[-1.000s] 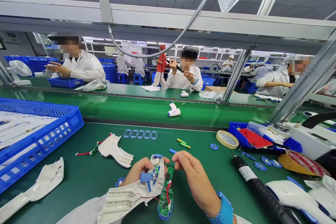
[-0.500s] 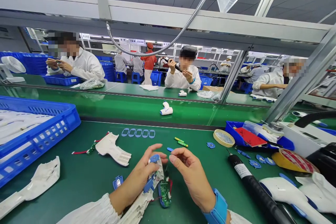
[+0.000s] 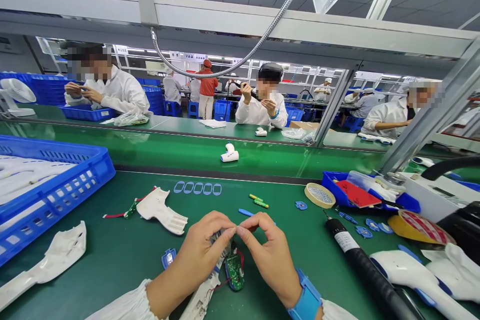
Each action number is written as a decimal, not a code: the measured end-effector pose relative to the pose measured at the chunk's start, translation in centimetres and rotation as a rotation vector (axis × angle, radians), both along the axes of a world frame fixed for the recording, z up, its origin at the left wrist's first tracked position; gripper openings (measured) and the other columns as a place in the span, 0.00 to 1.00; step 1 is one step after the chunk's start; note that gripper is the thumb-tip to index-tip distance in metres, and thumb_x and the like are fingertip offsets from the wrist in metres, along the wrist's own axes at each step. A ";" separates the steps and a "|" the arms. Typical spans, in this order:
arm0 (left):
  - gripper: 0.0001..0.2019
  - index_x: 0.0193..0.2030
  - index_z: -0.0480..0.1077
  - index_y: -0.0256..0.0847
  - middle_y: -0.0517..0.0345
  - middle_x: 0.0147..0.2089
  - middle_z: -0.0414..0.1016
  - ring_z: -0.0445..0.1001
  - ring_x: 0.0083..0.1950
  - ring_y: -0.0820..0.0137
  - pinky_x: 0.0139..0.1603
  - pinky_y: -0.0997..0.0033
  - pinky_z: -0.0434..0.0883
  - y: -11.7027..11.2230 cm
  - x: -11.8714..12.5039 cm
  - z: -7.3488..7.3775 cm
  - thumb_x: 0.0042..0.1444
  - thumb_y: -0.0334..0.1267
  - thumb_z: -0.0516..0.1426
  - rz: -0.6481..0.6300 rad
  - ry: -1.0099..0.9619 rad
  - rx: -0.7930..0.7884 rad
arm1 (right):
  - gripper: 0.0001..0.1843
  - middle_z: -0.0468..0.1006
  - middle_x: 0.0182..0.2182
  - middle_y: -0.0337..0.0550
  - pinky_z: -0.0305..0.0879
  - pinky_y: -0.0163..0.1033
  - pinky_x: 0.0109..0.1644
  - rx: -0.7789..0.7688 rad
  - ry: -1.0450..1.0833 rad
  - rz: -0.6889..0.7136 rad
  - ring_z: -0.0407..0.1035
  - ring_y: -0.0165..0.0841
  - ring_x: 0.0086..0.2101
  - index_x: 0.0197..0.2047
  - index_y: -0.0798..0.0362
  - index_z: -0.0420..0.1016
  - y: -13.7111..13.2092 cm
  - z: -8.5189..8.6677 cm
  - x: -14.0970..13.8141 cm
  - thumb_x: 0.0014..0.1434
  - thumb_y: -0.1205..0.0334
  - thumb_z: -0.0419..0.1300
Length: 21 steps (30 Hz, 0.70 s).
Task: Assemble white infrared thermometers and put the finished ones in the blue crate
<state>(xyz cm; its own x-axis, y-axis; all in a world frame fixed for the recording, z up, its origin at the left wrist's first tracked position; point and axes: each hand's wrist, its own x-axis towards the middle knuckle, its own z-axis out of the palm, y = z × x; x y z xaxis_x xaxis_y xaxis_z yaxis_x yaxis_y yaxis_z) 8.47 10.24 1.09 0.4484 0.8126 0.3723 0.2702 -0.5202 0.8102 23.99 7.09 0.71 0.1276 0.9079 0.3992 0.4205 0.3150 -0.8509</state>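
My left hand [image 3: 206, 247] and my right hand [image 3: 264, 250] meet at the fingertips, thumbs and forefingers pinched together. Whatever lies between the tips is too small or too hidden to name. Below them a white plastic housing half [image 3: 202, 297] rests on the green bench, partly covered by my left hand. A green circuit board [image 3: 235, 271] with red wires lies against its right side. Just beyond my fingers is a thin blue strip [image 3: 245, 212]. A small blue part [image 3: 168, 258] sits left of my left wrist. My right wrist wears a blue band [image 3: 305, 297].
White housing pieces [image 3: 163, 210] lie to the left, near a blue crate [image 3: 86, 177]. On the right are a black electric screwdriver [image 3: 360, 260], a tape roll [image 3: 320, 195], a blue tray [image 3: 408, 204] and white thermometer-like bodies [image 3: 408, 275]. Co-workers sit across the green belt [image 3: 168, 155].
My left hand has let go of the housing and come up to meet my right hand's fingertips. The white device on the belt has shifted slightly left.
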 end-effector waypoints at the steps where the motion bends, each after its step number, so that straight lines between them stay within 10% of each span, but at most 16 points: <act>1: 0.10 0.34 0.71 0.41 0.56 0.36 0.71 0.69 0.39 0.71 0.42 0.73 0.65 -0.1 0.0 0.0 0.59 0.38 0.50 0.008 0.010 0.015 | 0.09 0.72 0.24 0.38 0.60 0.37 0.37 0.014 -0.016 -0.005 0.65 0.32 0.29 0.24 0.52 0.71 0.0 0.0 0.0 0.54 0.58 0.58; 6: 0.10 0.30 0.69 0.40 0.56 0.34 0.70 0.68 0.37 0.69 0.41 0.71 0.64 0.2 0.3 0.1 0.57 0.39 0.51 0.109 -0.033 -0.050 | 0.08 0.73 0.24 0.38 0.61 0.36 0.36 -0.063 0.075 0.012 0.66 0.31 0.28 0.25 0.53 0.71 0.1 0.4 -0.4 0.52 0.59 0.60; 11: 0.10 0.31 0.67 0.40 0.55 0.37 0.72 0.68 0.44 0.65 0.48 0.68 0.62 0.9 0.4 0.2 0.53 0.45 0.53 0.112 -0.311 -0.496 | 0.09 0.75 0.28 0.39 0.63 0.34 0.37 -0.129 0.200 0.082 0.67 0.31 0.31 0.30 0.53 0.72 0.1 0.6 -0.3 0.55 0.56 0.57; 16: 0.11 0.29 0.64 0.40 0.59 0.32 0.71 0.70 0.40 0.66 0.43 0.70 0.65 0.6 0.8 0.3 0.51 0.47 0.56 -0.021 -0.688 -0.813 | 0.09 0.74 0.33 0.40 0.62 0.38 0.42 -0.026 -0.040 0.149 0.66 0.32 0.35 0.41 0.50 0.73 0.3 0.1 -0.6 0.58 0.59 0.55; 21: 0.19 0.40 0.68 0.40 0.57 0.38 0.71 0.68 0.42 0.66 0.46 0.70 0.62 0.2 1.3 -0.3 0.53 0.54 0.52 0.110 -0.566 -0.802 | 0.17 0.72 0.34 0.41 0.61 0.42 0.41 0.002 -0.367 0.201 0.64 0.35 0.36 0.50 0.47 0.68 0.3 0.1 -1.5 0.56 0.62 0.59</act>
